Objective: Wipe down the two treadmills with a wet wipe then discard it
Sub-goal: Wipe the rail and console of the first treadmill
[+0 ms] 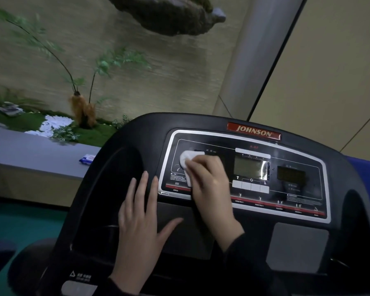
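Head view, close above treadmill console

A gym — a treadmill console faces an indoor planter bed.

Wet wipe mostly under right hand, console cut off below, small print unreadable

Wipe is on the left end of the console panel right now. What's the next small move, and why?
Probably sweep the right hand and its wet wipe rightward across the panel toward the centre display. The wipe sits at the panel's left end, so the display, the buttons below it and the right side seem not yet covered. The left hand lies flat on the console, steadying.
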Action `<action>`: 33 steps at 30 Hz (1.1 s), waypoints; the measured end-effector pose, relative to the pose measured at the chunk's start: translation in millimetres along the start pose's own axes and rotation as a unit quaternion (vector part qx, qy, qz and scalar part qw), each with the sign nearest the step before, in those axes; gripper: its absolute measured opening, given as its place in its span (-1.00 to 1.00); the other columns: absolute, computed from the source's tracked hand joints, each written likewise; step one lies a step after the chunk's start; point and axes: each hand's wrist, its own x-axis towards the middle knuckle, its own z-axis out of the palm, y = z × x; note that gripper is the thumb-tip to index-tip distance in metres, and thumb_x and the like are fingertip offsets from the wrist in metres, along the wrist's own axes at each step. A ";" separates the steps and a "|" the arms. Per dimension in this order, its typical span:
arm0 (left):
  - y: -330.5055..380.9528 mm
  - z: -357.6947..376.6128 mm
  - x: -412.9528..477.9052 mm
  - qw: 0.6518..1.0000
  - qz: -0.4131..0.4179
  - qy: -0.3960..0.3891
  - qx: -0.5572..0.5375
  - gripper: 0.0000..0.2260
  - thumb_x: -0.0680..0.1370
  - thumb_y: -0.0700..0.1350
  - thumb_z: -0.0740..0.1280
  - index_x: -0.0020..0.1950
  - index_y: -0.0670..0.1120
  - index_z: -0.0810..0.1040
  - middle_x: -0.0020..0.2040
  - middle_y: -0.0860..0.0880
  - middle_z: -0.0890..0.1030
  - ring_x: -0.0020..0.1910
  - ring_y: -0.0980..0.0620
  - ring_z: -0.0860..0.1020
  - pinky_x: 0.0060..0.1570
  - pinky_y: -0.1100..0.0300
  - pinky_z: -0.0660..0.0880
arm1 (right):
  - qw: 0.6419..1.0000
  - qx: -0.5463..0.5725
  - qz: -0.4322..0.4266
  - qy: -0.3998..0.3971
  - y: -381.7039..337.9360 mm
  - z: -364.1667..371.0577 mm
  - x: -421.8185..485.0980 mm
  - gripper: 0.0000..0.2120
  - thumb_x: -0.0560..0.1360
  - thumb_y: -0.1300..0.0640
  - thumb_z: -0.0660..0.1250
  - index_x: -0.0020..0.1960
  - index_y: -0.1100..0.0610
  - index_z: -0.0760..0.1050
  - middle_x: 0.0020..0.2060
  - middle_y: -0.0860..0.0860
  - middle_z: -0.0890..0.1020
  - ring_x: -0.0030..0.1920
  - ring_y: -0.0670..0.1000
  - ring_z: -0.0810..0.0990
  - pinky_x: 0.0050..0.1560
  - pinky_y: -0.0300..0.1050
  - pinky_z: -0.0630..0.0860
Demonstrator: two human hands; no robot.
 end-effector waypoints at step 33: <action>-2.5 4.4 1.6 0.997 0.039 0.034 -0.066 -0.17 0.44 0.31 0.19 0.53 -0.13 0.00 0.55 -0.17 0.02 0.54 -0.07 -0.01 0.40 0.01 0.12 | 0.977 -0.080 0.165 0.109 28.6 -46.0 -49.7 -0.85 0.42 0.39 0.40 -0.01 0.36 0.60 -0.09 0.26 0.57 -0.05 0.23 0.55 0.03 -0.08 0.46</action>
